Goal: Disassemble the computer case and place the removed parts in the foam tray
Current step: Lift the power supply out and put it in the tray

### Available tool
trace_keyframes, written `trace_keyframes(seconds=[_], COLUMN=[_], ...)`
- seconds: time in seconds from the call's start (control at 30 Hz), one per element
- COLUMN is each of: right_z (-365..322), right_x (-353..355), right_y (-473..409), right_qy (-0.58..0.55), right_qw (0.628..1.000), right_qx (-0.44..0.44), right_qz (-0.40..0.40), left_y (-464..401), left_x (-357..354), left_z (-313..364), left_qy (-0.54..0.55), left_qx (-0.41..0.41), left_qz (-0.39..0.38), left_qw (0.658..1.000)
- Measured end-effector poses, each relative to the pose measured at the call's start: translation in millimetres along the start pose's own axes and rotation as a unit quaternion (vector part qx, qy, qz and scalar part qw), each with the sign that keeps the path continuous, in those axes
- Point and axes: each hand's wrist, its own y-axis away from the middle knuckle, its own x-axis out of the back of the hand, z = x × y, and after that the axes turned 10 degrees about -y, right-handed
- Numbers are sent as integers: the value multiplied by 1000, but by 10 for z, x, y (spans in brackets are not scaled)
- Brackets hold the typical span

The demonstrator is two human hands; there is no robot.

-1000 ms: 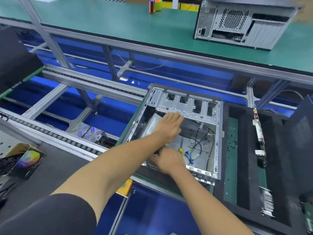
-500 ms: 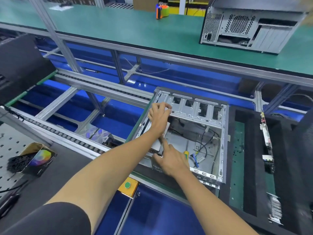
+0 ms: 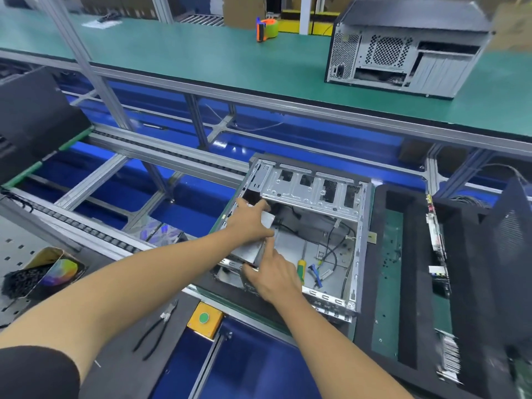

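An open computer case (image 3: 357, 254) lies on its side at the centre, its inside facing up. In its left half sits a grey metal box, the power supply (image 3: 250, 250). My left hand (image 3: 250, 219) lies over the top of that box with the fingers wrapped round its far edge. My right hand (image 3: 272, 276) holds the box's near right corner, the index finger stretched along its side. A green-and-yellow screwdriver (image 3: 301, 269) and loose black cables (image 3: 331, 249) lie on the case floor. The black foam tray (image 3: 414, 283) stands right of the case with boards in its slots.
A second closed case (image 3: 403, 50) stands on the green bench behind, near an orange tape dispenser (image 3: 266, 29). Pliers (image 3: 157, 329) and a yellow button box (image 3: 205, 319) lie in front. A box of black screws (image 3: 40, 273) is at the left. Open conveyor rails fill the left middle.
My left hand moved from the drive cage back onto the power supply's far edge. My right hand slid to its near corner. The box now sits tilted, raised from the case floor.
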Motion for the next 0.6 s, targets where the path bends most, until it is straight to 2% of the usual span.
trace_keyframes(seconds=[0.17, 0.3, 0.4, 0.6], right_z=[-29, -51, -50, -57], right_x=[33, 23, 25, 76], right_y=[13, 17, 20, 44], right_qy=[14, 18, 15, -74], right_qw=[1000, 1000, 1000, 997], right_qx=[-5, -7, -17, -14], right_qz=[-13, -12, -20, 10], left_y=[-23, -35, -54, -74], left_x=[108, 238, 449, 892], left_z=[104, 80, 82, 96], left_qy=[-60, -46, -44, -5], left_qx=[-18, -57, -60, -71], left_qz=[29, 42, 27, -25], left_qw=[998, 996, 997, 997])
